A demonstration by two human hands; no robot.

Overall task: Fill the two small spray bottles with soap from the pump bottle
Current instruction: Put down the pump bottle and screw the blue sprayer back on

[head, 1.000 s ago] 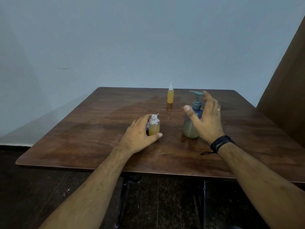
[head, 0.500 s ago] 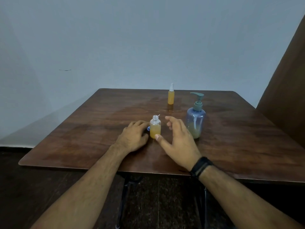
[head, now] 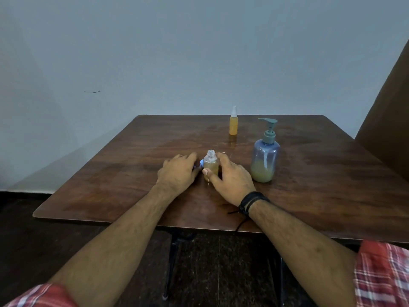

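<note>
Open bottle [head: 210,164]: clear, uncapped, amber soap inside, left of pump bottle [head: 265,159].
Right hand [head: 232,178]: grasps it.
Left hand [head: 178,172]: curled over blue cap [head: 201,162].

Wooden bench [head: 309,196], dark brown grain, rounded corners, glossy top catching pale reflections. Dark metal legs [head: 170,262] under its near edge. Plain blue-grey wall [head: 199,52] behind, with a short dark mark [head: 91,91] at left. Brown panel [head: 389,120] rises at far right, beside the bench's corner. Dark speckled floor [head: 221,273] below. White skirting strip [head: 26,188] at left wall base.
</note>
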